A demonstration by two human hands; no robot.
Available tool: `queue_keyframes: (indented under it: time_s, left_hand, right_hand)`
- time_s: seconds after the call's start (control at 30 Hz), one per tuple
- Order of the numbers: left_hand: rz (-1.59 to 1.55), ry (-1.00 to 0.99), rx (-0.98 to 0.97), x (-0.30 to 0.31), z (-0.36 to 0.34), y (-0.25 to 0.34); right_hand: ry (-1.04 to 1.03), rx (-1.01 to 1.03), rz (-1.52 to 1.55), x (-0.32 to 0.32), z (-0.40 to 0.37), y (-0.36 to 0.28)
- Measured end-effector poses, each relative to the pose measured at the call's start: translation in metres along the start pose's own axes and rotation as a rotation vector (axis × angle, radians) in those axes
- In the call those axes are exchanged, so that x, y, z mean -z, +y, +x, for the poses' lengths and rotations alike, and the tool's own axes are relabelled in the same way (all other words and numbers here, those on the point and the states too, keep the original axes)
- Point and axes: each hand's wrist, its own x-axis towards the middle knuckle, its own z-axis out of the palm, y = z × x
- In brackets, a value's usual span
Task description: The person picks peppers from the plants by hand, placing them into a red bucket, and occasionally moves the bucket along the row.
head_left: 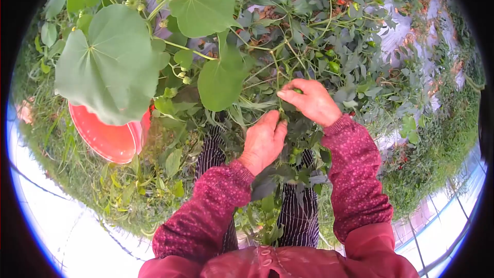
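My left hand [264, 140] is closed, its thumb and fingers pinched at a thin green plant stem [278, 72] in the middle of the view. Just above and to the right, my right hand [311, 102] is curled with the thumb pointing at the same stem. A small green pepper [297, 90] shows between its thumb and fingers, partly hidden. Around both hands spreads a leafy pepper plant [355, 67]. Another green pepper [334, 67] hangs among the leaves to the upper right of my right hand.
Large round leaves [108, 62] of a taller plant rise at the left, partly covering a red basin [103, 136] on the grass. Pale plastic sheeting [393, 36] lies between the plants at right. My striped trouser legs [300, 216] stand among low foliage.
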Motion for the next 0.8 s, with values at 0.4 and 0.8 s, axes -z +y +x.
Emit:
queue_keyframes:
  time_s: [0.4,0.8]
  left_hand:
    - [-0.522,-0.067,0.067,-0.021,-0.002,-0.018]
    - [0.458,0.024,-0.058,0.006,-0.013,0.017]
  right_hand:
    - [-0.078,-0.093,0.066,-0.009,0.023,0.012]
    - [0.079,-0.109,-0.076,-0.03,0.018,0.005]
